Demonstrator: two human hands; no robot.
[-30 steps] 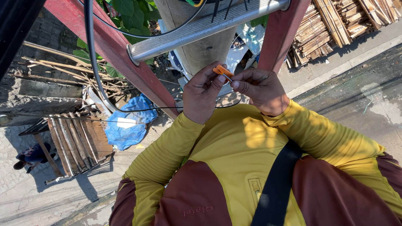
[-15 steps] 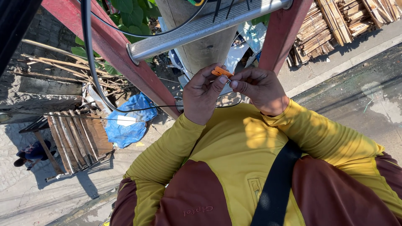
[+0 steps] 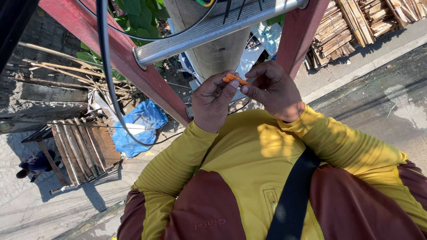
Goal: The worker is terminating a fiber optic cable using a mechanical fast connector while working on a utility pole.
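The small orange piece sits pinched between our two hands, up in front of the chest and just below the silver ladder rung, with the grey concrete pole right behind it. Our left hand is closed on its left end, thumb and forefinger clamped over the thicker part; our right hand is closed on the thinner right end, fingertips pressed together around it.

Its long axis runs nearly level across the view, left to right, dipping a little toward the right hand. The broader end points to our left, the slim end to our right.

To handle this well, we judge it best to keep both grips tight and close together, elbows tucked against the yellow sleeves, since the street lies far beneath us and a dropped piece would be lost among the blue tarp and wooden slats below. We should work with fingertips only, keep the piece level, and stay clear of the black cable looping past the red ladder rail.
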